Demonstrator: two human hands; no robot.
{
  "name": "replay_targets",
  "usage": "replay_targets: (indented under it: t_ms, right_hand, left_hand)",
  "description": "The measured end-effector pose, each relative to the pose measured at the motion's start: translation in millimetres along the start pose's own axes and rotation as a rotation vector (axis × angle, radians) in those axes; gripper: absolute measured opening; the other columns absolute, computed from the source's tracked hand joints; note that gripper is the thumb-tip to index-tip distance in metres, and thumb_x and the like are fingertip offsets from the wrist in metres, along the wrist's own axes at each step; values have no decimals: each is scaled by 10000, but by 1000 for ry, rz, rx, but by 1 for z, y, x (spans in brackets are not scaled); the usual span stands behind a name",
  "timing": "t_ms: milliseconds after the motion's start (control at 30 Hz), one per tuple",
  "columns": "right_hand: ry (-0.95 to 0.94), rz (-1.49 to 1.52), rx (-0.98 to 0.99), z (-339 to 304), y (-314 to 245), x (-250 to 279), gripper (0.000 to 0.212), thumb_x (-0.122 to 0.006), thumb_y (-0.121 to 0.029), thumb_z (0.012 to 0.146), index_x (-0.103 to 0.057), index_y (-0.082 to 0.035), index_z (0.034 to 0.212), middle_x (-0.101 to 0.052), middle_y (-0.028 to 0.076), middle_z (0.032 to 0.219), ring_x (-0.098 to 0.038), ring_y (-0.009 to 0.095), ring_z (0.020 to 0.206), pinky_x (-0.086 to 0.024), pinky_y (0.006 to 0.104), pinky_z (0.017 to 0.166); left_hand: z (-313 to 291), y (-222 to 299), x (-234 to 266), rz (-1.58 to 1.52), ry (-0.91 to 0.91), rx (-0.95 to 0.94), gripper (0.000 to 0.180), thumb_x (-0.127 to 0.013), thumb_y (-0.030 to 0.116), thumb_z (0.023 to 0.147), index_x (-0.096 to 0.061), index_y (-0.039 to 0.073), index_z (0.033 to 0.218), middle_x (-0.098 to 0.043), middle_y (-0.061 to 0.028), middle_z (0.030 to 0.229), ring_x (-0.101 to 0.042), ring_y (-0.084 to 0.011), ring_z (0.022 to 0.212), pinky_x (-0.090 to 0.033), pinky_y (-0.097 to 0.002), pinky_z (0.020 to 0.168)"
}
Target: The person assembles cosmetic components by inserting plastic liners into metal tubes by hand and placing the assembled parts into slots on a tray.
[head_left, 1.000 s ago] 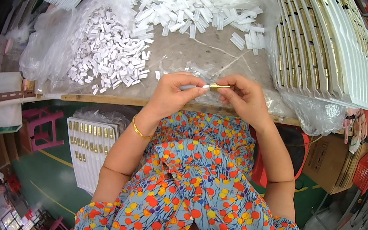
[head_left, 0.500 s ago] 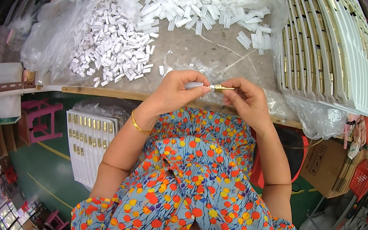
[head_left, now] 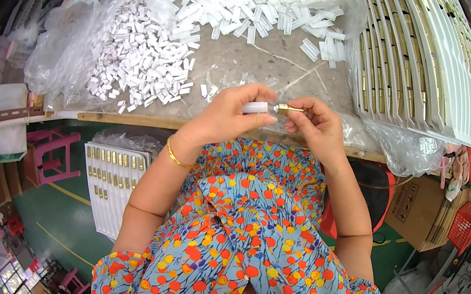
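Above the table's front edge, my left hand point(head_left: 229, 113) is closed on a translucent white tube point(head_left: 255, 107), gripped between thumb and fingers. My right hand point(head_left: 322, 130) pinches a small gold-coloured tube part point(head_left: 283, 108) by its right side. The two pieces lie in one line, end to end, with a narrow whitish section between them. Whether that section belongs to the tube or the gold part I cannot tell. Just beyond my left hand, a few small white pieces point(head_left: 204, 90) rest on the tabletop.
A heap of small white pieces point(head_left: 146, 55) lies at left, and clear plastic tubes point(head_left: 265, 14) are piled at the far side. White trays of gold tubes point(head_left: 400, 67) stand at right beside crumpled plastic film point(head_left: 410, 155). A white tray with gold pieces point(head_left: 106, 201) is below left.
My left hand and the white tube have shifted slightly, and more of the tube shows. The gold part has moved a little up and stays in my right fingers.
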State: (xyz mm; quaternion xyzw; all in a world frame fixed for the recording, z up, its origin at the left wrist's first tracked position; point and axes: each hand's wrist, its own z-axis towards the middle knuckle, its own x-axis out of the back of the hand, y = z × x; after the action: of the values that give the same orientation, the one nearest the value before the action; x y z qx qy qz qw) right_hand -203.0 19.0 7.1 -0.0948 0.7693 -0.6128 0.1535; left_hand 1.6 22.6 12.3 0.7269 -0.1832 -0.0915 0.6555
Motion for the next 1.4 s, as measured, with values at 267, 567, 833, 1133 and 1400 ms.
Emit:
replay_targets:
  t_ms: [267, 567, 833, 1133, 1400]
  right_hand:
    - [10, -25, 18, 0, -3, 4, 131, -577, -43, 850, -580, 18, 966, -621, 43, 805, -577, 61, 691, -485, 196, 617]
    - [13, 51, -42, -1, -4, -8, 145, -585, -48, 846, -577, 26, 970, -622, 42, 794, -585, 63, 681, -495, 198, 618]
    - [13, -90, 65, -7, 5, -9, 149, -573, -44, 850, -569, 29, 980, -624, 54, 824, -600, 79, 713, -509, 213, 638]
    - [-74, -73, -58, -2, -5, -6, 138, -575, -52, 851, -574, 24, 965, -623, 51, 797, -600, 82, 701, -507, 216, 636]
    - [6, -93, 43, 7, -9, -8, 149, -607, -91, 835, -581, 7, 945, -590, 2, 729, -514, 30, 591, -417, 178, 526]
  left_hand:
    - [0, 3, 15, -165, -51, 179, 222, -601, 86, 832, -577, 8, 1038, -632, -36, 850, -562, -48, 701, -432, -170, 577]
    - [-3, 3, 6, -49, 6, 137, 138, -609, 67, 818, -622, -12, 931, -649, -39, 770, -529, -28, 571, -407, -160, 481]
    - [-3, 5, 5, -79, -42, 156, 144, -622, 58, 808, -615, -21, 928, -647, -38, 755, -488, -9, 559, -380, -161, 459]
    - [-6, -5, -3, -241, -11, 195, 133, -612, 71, 807, -614, -25, 899, -647, -70, 750, -519, -26, 566, -410, -162, 491]
    - [-5, -8, 3, -378, 124, 208, 181, -588, 71, 841, -579, -15, 1000, -653, -91, 809, -538, -50, 592, -419, -158, 503]
